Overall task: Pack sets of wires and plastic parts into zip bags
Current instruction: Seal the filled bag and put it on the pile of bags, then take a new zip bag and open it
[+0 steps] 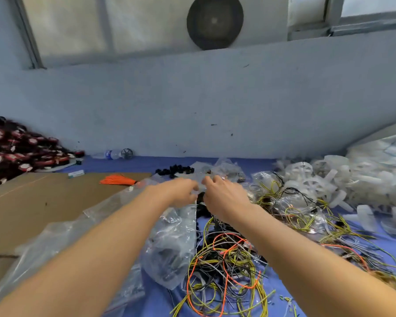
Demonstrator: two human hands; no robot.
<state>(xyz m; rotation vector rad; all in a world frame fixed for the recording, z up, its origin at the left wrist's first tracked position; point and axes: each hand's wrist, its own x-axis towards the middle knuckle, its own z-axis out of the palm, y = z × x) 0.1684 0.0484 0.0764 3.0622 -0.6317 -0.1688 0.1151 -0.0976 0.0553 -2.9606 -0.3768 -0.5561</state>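
Beyond the wire heap [226, 266], over the blue-covered worktop [249, 163], I have both hands meeting. The left hand [181, 191] and the right hand [225, 197] are almost touching, and a small clear zip bag [199, 187] sits between their fingertips. Each grip is clamped on it: the left fingers curl in on one edge, and the right thumb and fingers pinch the other. Blur on my feed keeps me from reading what, if anything, is inside the bag.

The heap itself is a loose tangle of yellow-green, orange, black and grey wires, lying under the right forearm. Just left of the heap a large crumpled plastic sack [169, 245] lies under the left forearm, with dark contents showing through it. Farther left of the heap a flat cardboard sheet [44, 202] covers the worktop, and an orange bundle [118, 180] of thin strands rests near its far edge.

Behind the heap, past the hands, I see small black plastic parts [175, 170] in a cluster, with filled clear bags [229, 170] just beside them. Right of the heap and farther back rises a big pile of white fan wheels [325, 179]. Far left of the heap, against the wall, sits a mound of red-and-black round items [14, 149], and a water bottle [111, 154] lies on its side between that mound and the black parts.
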